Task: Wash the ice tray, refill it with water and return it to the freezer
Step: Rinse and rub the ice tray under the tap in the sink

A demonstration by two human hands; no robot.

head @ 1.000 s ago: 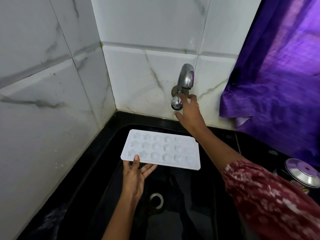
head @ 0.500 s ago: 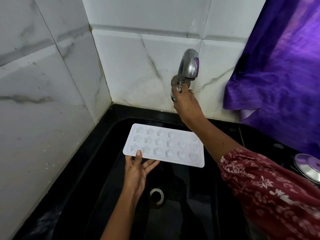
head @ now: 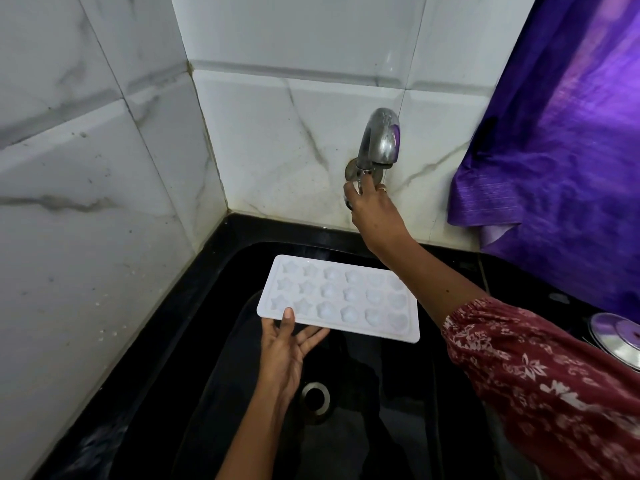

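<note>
- Left hand (head: pixel 284 344): grasping the ice tray (head: pixel 339 299) at its near left corner, with the thumb on top of the rim and the fingers spread underneath.
- Ice tray: white, held roughly level above the sink (head: pixel 433 427), long side running left to right. It sits below and to the left of the tap (head: pixel 381 140). The cells are star-shaped and rounded. I cannot tell whether they hold anything.
- Right hand (head: pixel 375 209): raised to the base of the tap, fingers curled round the fitting beneath the spout. The hand hides the fitting itself.
- Right forearm: crosses above the far right corner of the tray. A red floral sleeve (head: pixel 536 368) covers the arm from mid-forearm.
- Tap: metal, mounted on the rear tiled wall (head: pixel 277 133), spout arching toward the camera.
- Sink: black, with a round metal drain (head: pixel 316 396) just to the right of the left wrist.
- Bench (head: pixel 298 228): black, bordering the sink and meeting white marble-patterned tiles at the rear and left.
- Right side: a purple curtain (head: pixel 554 150) hangs over the bench. A shiny steel lid (head: pixel 616 336) sits below it at the frame edge.
</note>
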